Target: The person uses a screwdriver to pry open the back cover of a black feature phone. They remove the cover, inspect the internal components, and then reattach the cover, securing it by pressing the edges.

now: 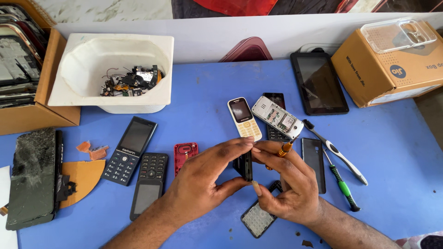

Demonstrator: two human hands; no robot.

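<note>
A small black keypad phone stands on edge between both my hands above the blue table. My left hand pinches it from the left, thumb below and fingers on top. My right hand grips it from the right and also holds an orange-handled screwdriver between its fingers. Below my right hand lies a black phone cover with a keypad grid.
A white-and-gold phone, an opened grey phone, two black keypad phones, a red part, toothbrush, green screwdriver, tablet, white tub of scrap, cardboard boxes, cracked phone.
</note>
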